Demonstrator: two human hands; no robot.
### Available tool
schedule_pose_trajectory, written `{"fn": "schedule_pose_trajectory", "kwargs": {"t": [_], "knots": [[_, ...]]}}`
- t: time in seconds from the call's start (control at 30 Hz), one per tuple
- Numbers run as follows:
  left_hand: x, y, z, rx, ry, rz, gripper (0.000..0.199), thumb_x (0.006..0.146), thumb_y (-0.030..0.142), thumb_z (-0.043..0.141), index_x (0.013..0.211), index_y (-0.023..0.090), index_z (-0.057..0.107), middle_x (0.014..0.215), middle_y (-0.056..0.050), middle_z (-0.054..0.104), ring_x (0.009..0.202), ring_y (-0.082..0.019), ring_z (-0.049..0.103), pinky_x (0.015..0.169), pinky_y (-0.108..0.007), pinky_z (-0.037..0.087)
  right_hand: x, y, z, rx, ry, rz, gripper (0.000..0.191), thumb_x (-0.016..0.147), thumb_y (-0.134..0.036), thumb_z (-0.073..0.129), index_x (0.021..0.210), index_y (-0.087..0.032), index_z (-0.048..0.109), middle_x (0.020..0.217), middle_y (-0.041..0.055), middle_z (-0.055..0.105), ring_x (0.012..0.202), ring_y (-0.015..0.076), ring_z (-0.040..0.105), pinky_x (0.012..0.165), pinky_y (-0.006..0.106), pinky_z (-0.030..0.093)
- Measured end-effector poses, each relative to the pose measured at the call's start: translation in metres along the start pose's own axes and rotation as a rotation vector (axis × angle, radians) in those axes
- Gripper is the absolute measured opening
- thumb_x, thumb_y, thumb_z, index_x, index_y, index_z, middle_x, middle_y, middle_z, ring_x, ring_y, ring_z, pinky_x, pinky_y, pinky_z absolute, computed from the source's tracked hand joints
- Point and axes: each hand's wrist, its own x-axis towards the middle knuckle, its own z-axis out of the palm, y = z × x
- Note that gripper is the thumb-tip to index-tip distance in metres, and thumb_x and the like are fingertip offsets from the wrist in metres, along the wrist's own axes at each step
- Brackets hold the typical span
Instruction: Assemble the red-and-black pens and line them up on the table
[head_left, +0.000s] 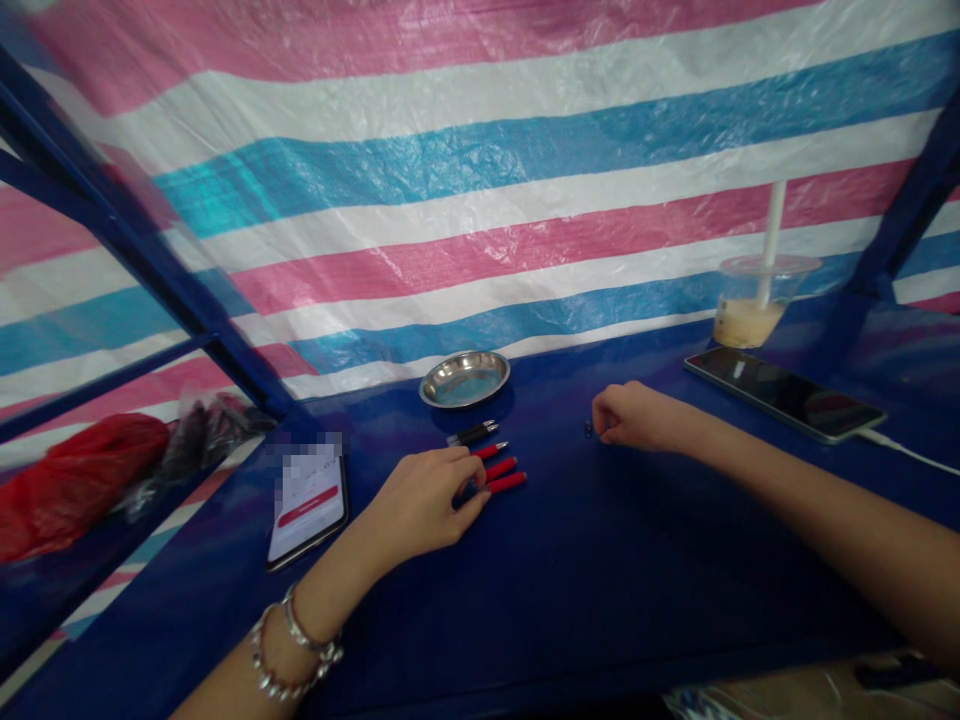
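Observation:
My left hand [431, 500] rests on the blue table with its fingers curled. Thumb and forefinger close on the nearest red pen [508, 482], and the hand covers its other end. Two more red pens [501, 468] lie alongside, partly under the fingers. Just beyond them are black pens [474, 433] with silvery tips. To the right, my right hand [626, 415] is closed low over the table. A small dark, shiny thing [588, 430] shows at its fingertips, too small to name. An oval metal dish [465, 380] stands behind the pens.
A phone with a lit screen [311, 500] lies left of my left hand. On the right are a dark phone [784, 393] with a white cable [915, 455] and a plastic cup [754, 305] with a straw. Striped sheeting [480, 230] hangs behind; a red bag [90, 475] lies far left.

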Motion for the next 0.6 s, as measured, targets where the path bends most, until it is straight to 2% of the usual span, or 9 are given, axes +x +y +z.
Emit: {"fn": "schedule_pose_trajectory", "kwargs": {"t": [0.17,0.37,0.6], "knots": [[0.000,-0.002,0.001,0.055,0.004,-0.020,0.014,0.078,0.030,0.043,0.080,0.020,0.052,0.076,0.000,0.052,0.065,-0.012,0.049,0.057,-0.023,0.034,0.006,0.005,0.011,-0.020,0.040,0.028,0.010,0.067,-0.012,0.051,0.075,-0.016,0.055,0.074,0.0045,0.058,0.069,0.0145,0.053,0.055,0.021,0.033],[0.001,-0.002,0.000,0.067,0.018,-0.046,0.013,0.076,0.029,0.045,0.077,0.019,0.053,0.072,0.000,0.051,0.062,-0.011,0.048,0.054,-0.022,0.031,0.007,0.005,0.013,-0.011,0.050,0.051,0.027,0.071,-0.027,0.055,0.093,-0.016,0.046,0.076,0.0058,0.057,0.066,0.0156,0.054,0.054,0.022,0.034],[0.002,-0.002,0.000,0.018,0.051,-0.069,0.018,0.078,0.036,0.045,0.080,0.019,0.051,0.073,0.001,0.052,0.064,-0.012,0.049,0.053,-0.021,0.031,0.010,0.003,0.018,-0.075,0.065,-0.001,0.011,0.075,-0.023,0.049,0.085,-0.019,0.052,0.081,0.0042,0.059,0.073,0.0163,0.055,0.061,0.024,0.036]]}}
